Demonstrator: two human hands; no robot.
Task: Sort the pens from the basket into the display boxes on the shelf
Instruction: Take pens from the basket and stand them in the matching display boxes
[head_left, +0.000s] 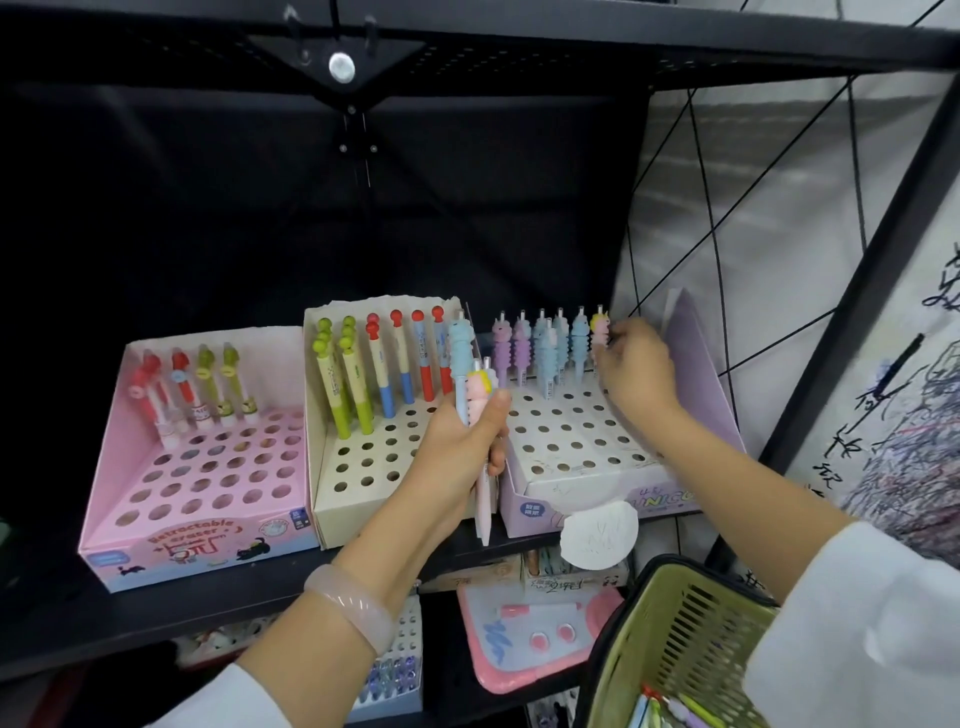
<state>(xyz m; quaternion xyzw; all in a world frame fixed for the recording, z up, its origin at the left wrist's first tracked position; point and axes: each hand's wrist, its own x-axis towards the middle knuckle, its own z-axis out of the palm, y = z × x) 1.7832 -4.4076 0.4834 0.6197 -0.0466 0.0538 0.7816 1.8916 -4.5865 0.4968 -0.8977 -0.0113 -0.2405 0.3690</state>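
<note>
I see my left hand (457, 441) clamped round a small bunch of unicorn-topped pens (470, 384), one with a ribbed pale-blue rubber grip, one pink with a yellow tuft, plus thin white barrels. The bunch stands nearly upright, long axis vertical, toppers up and tips pointing down past my palm, in front of the gap between the cream and the lilac boxes.

My right hand (636, 374) reaches to the back row of the lilac cardboard display box with a white holed insert (571, 441), its fingertips pinching the pink unicorn pen (601, 332) at the right end of that row. That pen is upright, in line with purple and blue ones beside it.

Left of it sits the cream holed display box (363, 467) with green, red and blue pens leaning back, then the pink eraser box (208, 483). All three rest on the black metal shelf (78, 613). The lilac box's tall side flap stands just right of my right hand. The green slatted plastic basket (670, 639) hangs at lower right under my right forearm, with a few pens inside.
</note>
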